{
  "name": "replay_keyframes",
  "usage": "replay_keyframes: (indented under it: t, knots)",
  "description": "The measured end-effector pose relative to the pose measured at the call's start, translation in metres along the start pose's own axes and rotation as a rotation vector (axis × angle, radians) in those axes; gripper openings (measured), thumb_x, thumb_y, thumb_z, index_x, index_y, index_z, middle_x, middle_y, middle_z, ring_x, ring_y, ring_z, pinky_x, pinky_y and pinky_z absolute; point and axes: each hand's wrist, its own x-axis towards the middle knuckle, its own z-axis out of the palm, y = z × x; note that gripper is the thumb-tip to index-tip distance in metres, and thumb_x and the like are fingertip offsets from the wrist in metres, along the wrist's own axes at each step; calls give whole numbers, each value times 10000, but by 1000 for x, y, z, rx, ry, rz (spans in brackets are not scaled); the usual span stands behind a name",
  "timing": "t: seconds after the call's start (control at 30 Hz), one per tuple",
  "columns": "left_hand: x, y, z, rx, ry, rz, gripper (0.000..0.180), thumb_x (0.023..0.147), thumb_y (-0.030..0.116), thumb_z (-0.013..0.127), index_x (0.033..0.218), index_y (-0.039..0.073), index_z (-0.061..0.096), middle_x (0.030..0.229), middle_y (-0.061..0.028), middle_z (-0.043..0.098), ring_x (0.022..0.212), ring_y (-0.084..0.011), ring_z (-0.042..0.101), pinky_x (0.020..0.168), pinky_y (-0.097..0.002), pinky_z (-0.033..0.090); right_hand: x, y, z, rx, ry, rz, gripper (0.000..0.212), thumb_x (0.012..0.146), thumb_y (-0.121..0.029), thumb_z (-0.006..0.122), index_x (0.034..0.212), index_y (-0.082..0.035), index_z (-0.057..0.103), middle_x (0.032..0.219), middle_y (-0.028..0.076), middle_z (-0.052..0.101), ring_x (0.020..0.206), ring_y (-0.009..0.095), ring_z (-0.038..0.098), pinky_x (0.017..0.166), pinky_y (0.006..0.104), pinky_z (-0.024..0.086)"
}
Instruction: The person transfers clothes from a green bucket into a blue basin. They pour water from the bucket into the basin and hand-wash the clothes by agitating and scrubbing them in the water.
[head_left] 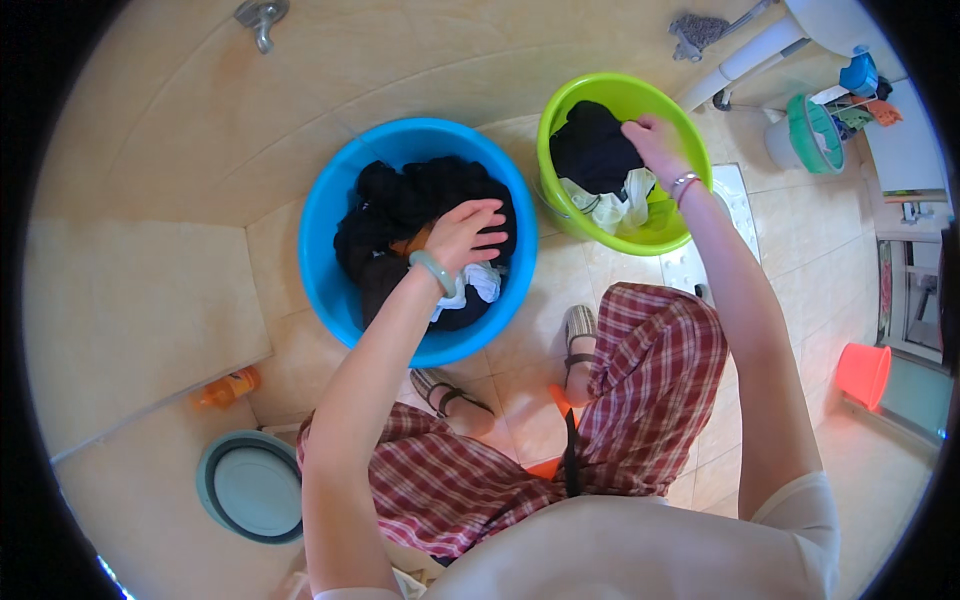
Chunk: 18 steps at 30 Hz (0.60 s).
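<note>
A blue basin (318, 290) stands on the floor in front of me, filled with dark clothes (440, 185) and a white piece of cloth (482, 281). My left hand (465, 237), with a pale green bangle at its wrist, is open over this pile, fingers apart and holding nothing. To its right is a lime green bucket (685, 122) holding a black garment (592, 150) and white cloth (612, 208). Inside the bucket's rim, my right hand (657, 148) closes its fingers on the edge of the black garment. Its fingertips are partly hidden.
A grey-green basin (250, 490) and an orange bottle (228, 388) lie at the left. A floor drain cover (735, 205) is beyond the bucket. At the right stand a coral-red bucket (863, 374) and a bin with a green liner (815, 135). A tap (262, 22) juts from the wall.
</note>
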Motion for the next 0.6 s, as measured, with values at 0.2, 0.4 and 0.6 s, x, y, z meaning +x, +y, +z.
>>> replay_keyframes:
  t: [0.2,0.4,0.6]
  knots:
    - [10,42,93,-425,-17,-17,533,910,439,558,1316,113,443,1271,-142,504,1163,-292,512,906,-467,476,-15,-32,-51,410,59,-35,163,768,-154,632,809,1,606,695,-10,550,634,69,470,557,240,380]
    - [11,61,95,-867,-569,75,551,877,405,622,1320,140,428,1243,-133,525,1191,-270,497,941,-486,459,-38,-60,-44,339,-64,-197,146,799,-175,658,848,-46,609,703,-40,536,623,42,451,532,208,349]
    - [-27,64,27,-20,97,525,495,812,20,629,1279,101,488,1111,-60,597,983,-172,588,843,-315,496,-70,-104,-14,438,-391,-140,265,809,-288,714,908,-57,630,759,-26,596,661,40,526,535,196,402]
